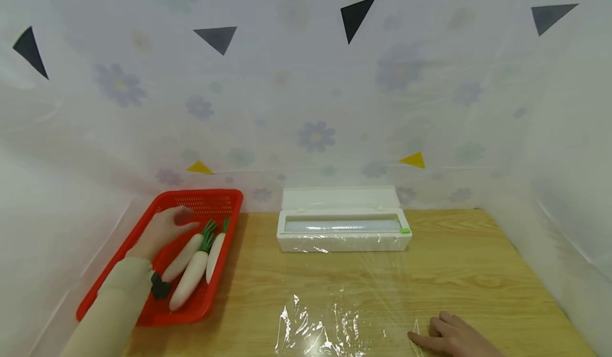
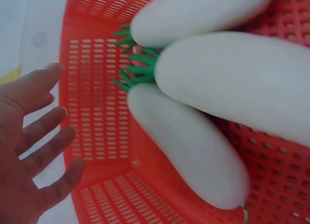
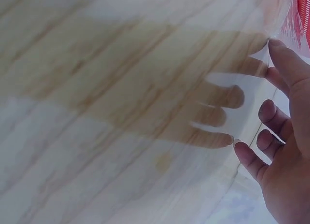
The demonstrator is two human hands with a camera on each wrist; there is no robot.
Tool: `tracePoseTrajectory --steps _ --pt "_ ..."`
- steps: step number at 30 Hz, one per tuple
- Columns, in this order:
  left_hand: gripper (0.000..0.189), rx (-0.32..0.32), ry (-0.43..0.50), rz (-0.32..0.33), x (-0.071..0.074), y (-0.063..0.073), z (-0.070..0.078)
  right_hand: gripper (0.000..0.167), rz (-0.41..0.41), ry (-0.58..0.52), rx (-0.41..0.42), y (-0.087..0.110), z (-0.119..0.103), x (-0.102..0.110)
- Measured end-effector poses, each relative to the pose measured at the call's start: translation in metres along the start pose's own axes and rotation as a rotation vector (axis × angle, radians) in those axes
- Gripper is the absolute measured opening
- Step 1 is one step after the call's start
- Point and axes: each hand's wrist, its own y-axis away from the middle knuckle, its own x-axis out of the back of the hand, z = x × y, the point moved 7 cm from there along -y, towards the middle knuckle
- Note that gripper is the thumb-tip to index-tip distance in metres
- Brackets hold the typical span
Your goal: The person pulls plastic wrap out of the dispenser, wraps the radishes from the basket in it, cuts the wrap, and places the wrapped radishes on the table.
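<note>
My left hand hovers over the red basket, thumb and fingers spread apart with nothing between them. Inside lie three white radishes with green tops: a large one in the middle, one nearer my wrist and one by the basket's right wall. The left wrist view shows the fingers beside the radish tops, apart from them. A sheet of clear cling film spreads over the table. My right hand touches down near the film's right side, forefinger extended; its fingertips meet their reflections in the shiny surface.
At the back of the wooden table stands a white cling film box, lid raised, with the roll inside and a green cutter tab at its right. Pale flowered sheeting closes in the back and both sides.
</note>
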Motion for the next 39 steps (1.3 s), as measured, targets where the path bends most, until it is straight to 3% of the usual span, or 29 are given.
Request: tracePoseTrajectory --steps 8,16,25,32,39 --pt "0.060 0.048 -0.023 -0.122 -0.021 0.003 -0.025 0.053 0.012 0.028 0.050 -0.002 -0.002 -0.001" --pt "0.063 0.034 -0.031 -0.232 -0.033 0.005 -0.030 0.050 0.018 0.037 0.048 0.000 -0.001 -0.004" --pt "0.056 0.060 -0.049 -0.242 -0.032 0.006 -0.039 0.048 0.033 0.063 0.068 0.000 -0.003 -0.008" --pt "0.056 0.118 -0.052 -0.258 -0.033 0.009 -0.049 0.049 0.024 0.060 0.072 -0.002 -0.003 -0.009" --pt "0.042 0.106 -0.058 -0.279 -0.035 0.011 -0.052 0.051 0.033 0.056 0.072 -0.005 -0.005 -0.007"
